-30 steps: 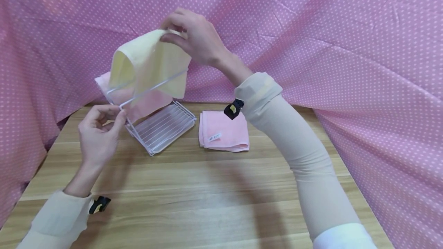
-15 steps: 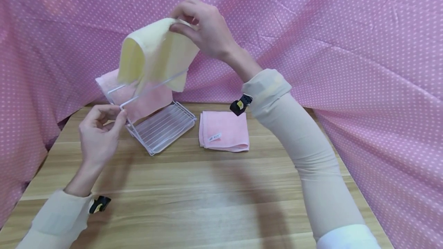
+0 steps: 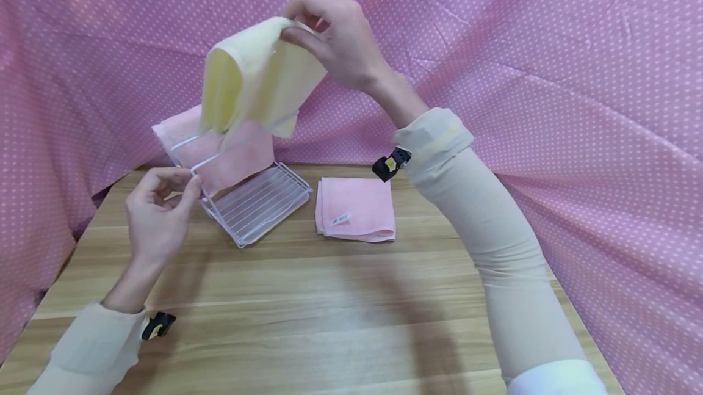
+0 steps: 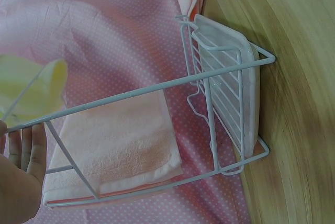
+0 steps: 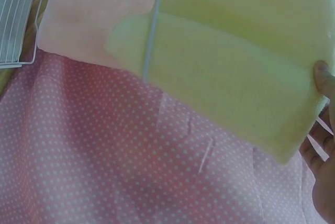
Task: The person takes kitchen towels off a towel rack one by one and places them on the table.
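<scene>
A white wire towel rack stands on the table at the left, and my left hand pinches its upper front corner. Above it, my right hand grips a yellow towel by its top fold, between thumb and fingers. The towel hangs folded over, its lower edges at the level of the rack's upper bars. Behind it, a pink towel hangs on the rack's back part; some of it is hidden by the yellow one. In the right wrist view a rack rod crosses in front of the yellow towel.
A clear tray with wire bars forms the rack's base. To its right, a folded pink towel with a white label lies on the wooden table. Pink dotted cloth surrounds the table at the back and sides.
My right hand has moved up and to the right, raising the yellow towel with it. The left hand keeps its place on the rack corner.
</scene>
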Demonstrator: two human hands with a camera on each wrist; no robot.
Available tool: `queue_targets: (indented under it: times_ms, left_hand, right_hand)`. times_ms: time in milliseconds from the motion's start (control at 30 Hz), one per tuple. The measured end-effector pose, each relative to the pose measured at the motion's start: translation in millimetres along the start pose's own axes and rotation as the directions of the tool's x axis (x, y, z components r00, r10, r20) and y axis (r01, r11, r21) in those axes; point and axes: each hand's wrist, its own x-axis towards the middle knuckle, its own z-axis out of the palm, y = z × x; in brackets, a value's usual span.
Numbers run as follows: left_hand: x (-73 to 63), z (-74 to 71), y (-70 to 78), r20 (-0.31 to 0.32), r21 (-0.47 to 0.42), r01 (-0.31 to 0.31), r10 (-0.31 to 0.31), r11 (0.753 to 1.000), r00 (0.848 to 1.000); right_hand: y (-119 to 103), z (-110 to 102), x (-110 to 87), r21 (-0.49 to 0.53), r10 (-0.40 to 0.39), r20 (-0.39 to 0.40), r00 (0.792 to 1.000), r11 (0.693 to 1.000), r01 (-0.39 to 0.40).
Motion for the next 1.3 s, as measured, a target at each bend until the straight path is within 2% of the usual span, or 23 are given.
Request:
queue_targets:
  times_ms: [333,567,767,933,1167,1300]
  left_hand:
    - [-5.5,-1.1,0.1,-0.015,-0.012,0.016,-0.016,1.000,1.000]
    - [-6.6,-0.8,-0.6,-0.019,-0.006,0.005,-0.005,1.000,1.000]
    - [-6.7,0.2,1.3,-0.001,0.003,-0.020,0.020,1.000,1.000]
    - [-7.8,0.0,2.2,-0.003,0.010,-0.017,0.017,1.000,1.000]
    - [-6.4,0.4,0.5,0.001,0.024,-0.019,0.019,1.000,1.000]
    - [-5.9,0.9,0.4,0.002,0.010,-0.020,0.020,1.000,1.000]
  right_hand:
    - [3,-13,-4.2,0.059,0.010,-0.073,0.997,0.998,-0.006]
    - [7,-25,-13.8,0.075,-0.075,-0.142,0.987,0.993,0.086]
    - [9,-38,-26.6,0.023,-0.104,-0.168,0.980,0.994,0.109]
    - [12,-48,-36.2,0.023,-0.083,-0.179,0.980,0.996,0.089]
    - [20,-61,-54.0,0.023,0.035,-0.166,0.985,0.999,-0.032]
    - [26,-67,-65.5,0.002,0.045,-0.169,0.985,0.999,-0.046]
